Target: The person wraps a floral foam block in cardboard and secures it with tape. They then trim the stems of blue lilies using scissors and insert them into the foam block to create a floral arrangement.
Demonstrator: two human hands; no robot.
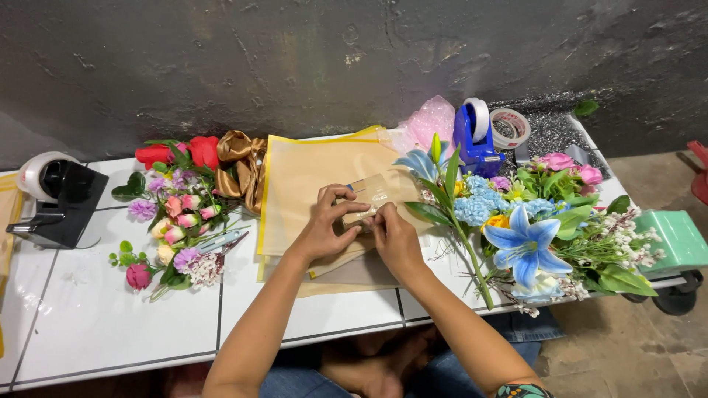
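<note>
My left hand and my right hand meet at the middle of a white tiled table. Together they pinch a small bundle wrapped in tan paper and clear film, with tiny white blossoms showing between the fingers. The bundle lies on a stack of yellow-beige wrapping sheets. A blue artificial lily on a long green stem lies just right of my right hand.
Artificial flowers in pink, red and purple and a gold ribbon lie left. More blue and pink flowers pile at right. A blue tape dispenser, a tape roll and a black-white dispenser stand at the back. Scissors lie left.
</note>
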